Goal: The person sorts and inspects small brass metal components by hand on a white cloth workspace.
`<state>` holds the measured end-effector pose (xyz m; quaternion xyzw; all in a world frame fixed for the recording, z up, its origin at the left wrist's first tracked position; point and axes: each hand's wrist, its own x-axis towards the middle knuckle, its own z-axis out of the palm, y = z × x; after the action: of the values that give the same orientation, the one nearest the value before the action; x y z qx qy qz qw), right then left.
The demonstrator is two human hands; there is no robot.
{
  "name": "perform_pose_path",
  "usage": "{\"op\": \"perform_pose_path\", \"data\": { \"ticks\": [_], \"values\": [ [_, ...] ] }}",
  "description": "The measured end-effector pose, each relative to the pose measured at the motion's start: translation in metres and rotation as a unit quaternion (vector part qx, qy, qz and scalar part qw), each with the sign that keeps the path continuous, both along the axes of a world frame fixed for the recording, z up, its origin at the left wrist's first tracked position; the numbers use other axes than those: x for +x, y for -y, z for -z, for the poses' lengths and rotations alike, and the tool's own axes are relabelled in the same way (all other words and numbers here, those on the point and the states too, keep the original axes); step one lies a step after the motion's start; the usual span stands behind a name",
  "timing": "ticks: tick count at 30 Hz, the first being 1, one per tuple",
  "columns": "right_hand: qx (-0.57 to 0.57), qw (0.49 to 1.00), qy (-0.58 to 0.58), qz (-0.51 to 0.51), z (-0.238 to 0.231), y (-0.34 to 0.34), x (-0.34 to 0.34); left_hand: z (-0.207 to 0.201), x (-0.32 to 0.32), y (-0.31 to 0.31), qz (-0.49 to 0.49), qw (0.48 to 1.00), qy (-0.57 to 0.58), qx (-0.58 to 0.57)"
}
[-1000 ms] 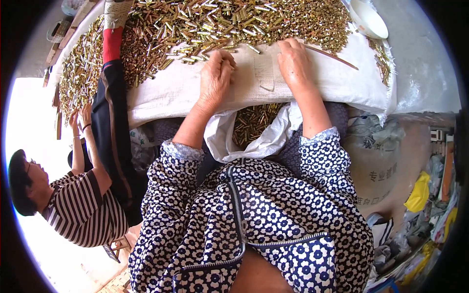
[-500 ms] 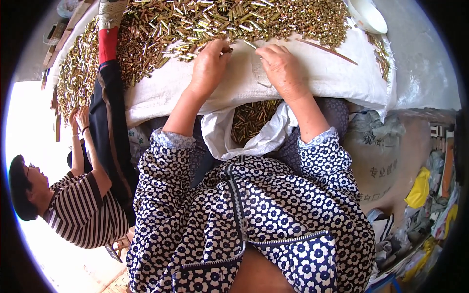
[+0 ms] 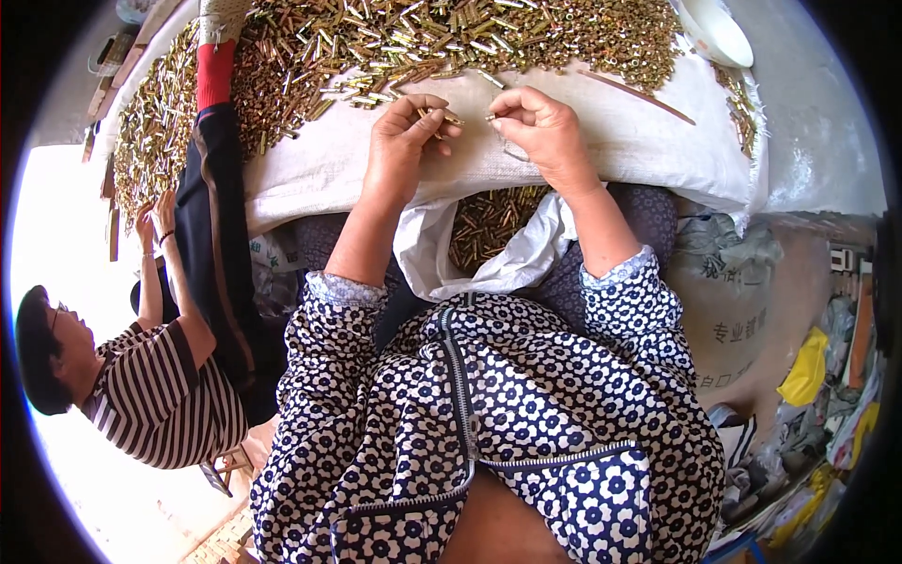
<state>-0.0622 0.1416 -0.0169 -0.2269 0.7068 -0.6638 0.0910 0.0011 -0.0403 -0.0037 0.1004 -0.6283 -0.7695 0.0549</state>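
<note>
Left hand point(image 3: 404, 141) grips brass-coloured metal rod point(image 3: 452, 119); right hand point(image 3: 542, 134) pinches small metal piece point(image 3: 490, 117); hands apart over white cloth point(image 3: 319, 179), near parts pile point(image 3: 404, 42)

White cloth point(image 3: 658, 155) offers open room beyond the right hand point(image 3: 545, 136); a thin brown stick point(image 3: 639, 97) slants across it, and heaped metal pieces point(image 3: 442, 38) bar the far side.

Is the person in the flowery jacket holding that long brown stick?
No, the brown stick lies on the white cloth, apart from the left hand and the right hand.
</note>
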Motion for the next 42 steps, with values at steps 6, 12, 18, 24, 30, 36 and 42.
{"op": "perform_pose_path", "data": {
  "ticks": [6, 12, 18, 24, 30, 36, 42],
  "values": [
    [-0.066, 0.991, 0.093, -0.074, -0.001, 0.002, 0.003, 0.002, 0.005, -0.003, -0.001, 0.998, 0.007, 0.064],
    [-0.100, 0.987, 0.102, -0.078, 0.003, 0.005, 0.006, 0.002, 0.006, -0.011, -0.008, 0.995, 0.010, 0.094],
    [-0.072, 0.992, 0.087, -0.062, 0.003, 0.005, 0.006, 0.004, 0.006, -0.013, -0.002, 0.996, -0.005, 0.088],
    [-0.015, 0.999, -0.045, -0.024, 0.003, 0.007, 0.008, 0.011, 0.003, -0.017, -0.011, 0.999, -0.051, 0.014],
    [0.222, 0.934, -0.280, 0.006, 0.003, 0.001, 0.002, 0.015, -0.003, -0.032, 0.015, 0.874, -0.136, -0.467],
    [0.295, 0.904, -0.285, 0.120, 0.000, -0.020, -0.025, 0.009, -0.006, -0.043, 0.046, 0.763, -0.173, -0.621],
    [0.394, 0.845, -0.312, 0.184, 0.006, -0.029, -0.050, 0.006, -0.011, -0.036, 0.011, 0.972, -0.030, -0.231]
  ]
}}
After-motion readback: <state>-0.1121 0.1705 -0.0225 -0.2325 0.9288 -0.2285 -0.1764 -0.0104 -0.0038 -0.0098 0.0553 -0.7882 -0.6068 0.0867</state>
